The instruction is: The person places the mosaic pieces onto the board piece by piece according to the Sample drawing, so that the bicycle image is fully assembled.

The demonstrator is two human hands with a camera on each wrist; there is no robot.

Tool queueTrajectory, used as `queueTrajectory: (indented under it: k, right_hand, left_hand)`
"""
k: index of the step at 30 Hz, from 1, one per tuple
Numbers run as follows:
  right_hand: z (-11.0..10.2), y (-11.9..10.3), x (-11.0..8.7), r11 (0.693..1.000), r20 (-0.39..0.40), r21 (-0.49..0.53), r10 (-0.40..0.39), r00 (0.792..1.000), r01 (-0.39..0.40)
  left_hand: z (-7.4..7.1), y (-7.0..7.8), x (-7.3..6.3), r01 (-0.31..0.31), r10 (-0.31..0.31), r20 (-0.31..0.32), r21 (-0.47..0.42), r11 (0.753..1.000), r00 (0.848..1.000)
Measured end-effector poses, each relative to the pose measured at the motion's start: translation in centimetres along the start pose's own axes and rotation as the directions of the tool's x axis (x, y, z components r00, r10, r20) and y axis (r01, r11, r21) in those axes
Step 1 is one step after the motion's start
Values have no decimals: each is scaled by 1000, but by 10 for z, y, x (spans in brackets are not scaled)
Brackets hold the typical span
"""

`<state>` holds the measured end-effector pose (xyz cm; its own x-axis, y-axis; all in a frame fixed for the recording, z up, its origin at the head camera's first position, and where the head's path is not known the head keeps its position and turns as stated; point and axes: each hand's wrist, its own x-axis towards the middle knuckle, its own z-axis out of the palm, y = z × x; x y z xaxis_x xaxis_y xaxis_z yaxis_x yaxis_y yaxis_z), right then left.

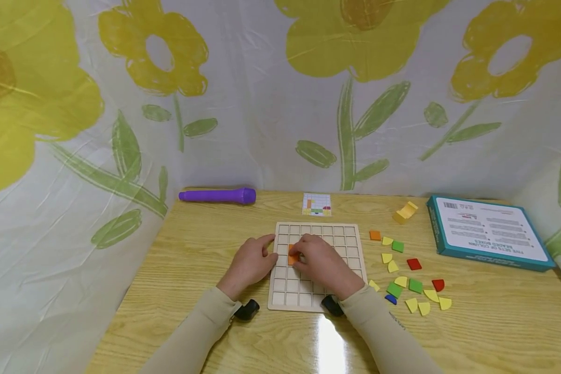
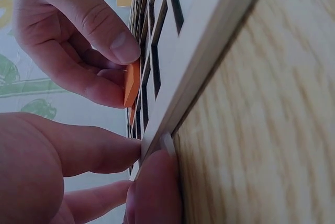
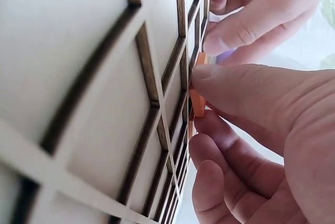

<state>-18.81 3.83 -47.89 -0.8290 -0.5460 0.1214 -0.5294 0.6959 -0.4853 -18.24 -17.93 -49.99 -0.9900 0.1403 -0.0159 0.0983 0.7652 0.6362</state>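
two light sleeves (image 1: 194, 332) came in nearest, with two black wrist devices (image 1: 248, 310), one at each cuff. the left hand (image 1: 252, 262) was at the left rim of the one gridded wooden board (image 1: 350, 241); its grip was spread, thumb and forefinger apart, with fingertips touching the rim. the left wrist view showed a fingertip low against the board's side, which the head view hid. the right hand (image 1: 327, 266) reached over the grid, its grip pinching an orange square (image 3: 198, 99) between thumb and finger at the second column from the left. both wrist views showed this square tipped on edge at the grid and a second orange piece (image 2: 131, 115) just beyond it; in the head view the two ran into one patch.

only the head view showed the loose pieces right of the board: nine yellow quarter pieces (image 1: 424, 309), three green squares (image 1: 415, 285), one blue piece (image 1: 391, 299), one red square (image 1: 414, 264), one red quarter piece (image 1: 438, 284) and one loose orange square (image 1: 375, 235).

farther back on the worktop (image 1: 205, 234) were one teal box (image 1: 493, 228), one yellow block (image 1: 405, 213), one patterned card (image 1: 316, 204) and one purple tube (image 1: 217, 196). behind hung a white cloth (image 1: 257, 130) with four yellow flowers (image 1: 362, 41) in the head view.
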Motion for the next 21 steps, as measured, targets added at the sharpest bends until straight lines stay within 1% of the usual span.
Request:
queueTrajectory:
  k: [1, 5, 8, 10, 13, 15, 17, 21]
  right_hand:
    - [-1, 0, 0, 1000, -2, -1, -1, 1000, 1]
    - [-2, 0, 1, 1000, -6, -8, -3, 1000, 3]
    - [-4, 0, 1, 1000, -5, -9, 0, 1000, 0]
    - [-5, 0, 1, 1000, -4, -18, -1, 1000, 1]
    - [-8, 0, 1, 1000, 0, -14, -2, 1000, 2]
    - [-13, 1, 0, 1000, 7, 3, 13, 1000, -13]
    - [-19, 3, -2, 999, 10, 31, 40, 999, -40]
    - [-35, 17, -8, 993, 8, 59, 103, 995, -103]
  left_hand:
    - [-4, 6, -2, 15, -15, 6, -9, 1000, 1000]
    - [-7, 14, -2, 52, -52, 27, -4, 999, 998]
    - [-9, 17, -3, 49, -49, 21, 2, 999, 999]
    - [-6, 10, -2, 8, -8, 1, 11, 1000, 1000]
    - [-7, 11, -3, 0, 0, -11, 6, 1000, 1000]
    - [-6, 12, -3, 4, -4, -8, 10, 1000, 1000]
    - [-10, 19, -6, 44, -44, 10, -2, 999, 999]
    - [-7, 18, -6, 66, -66, 25, 3, 998, 997]
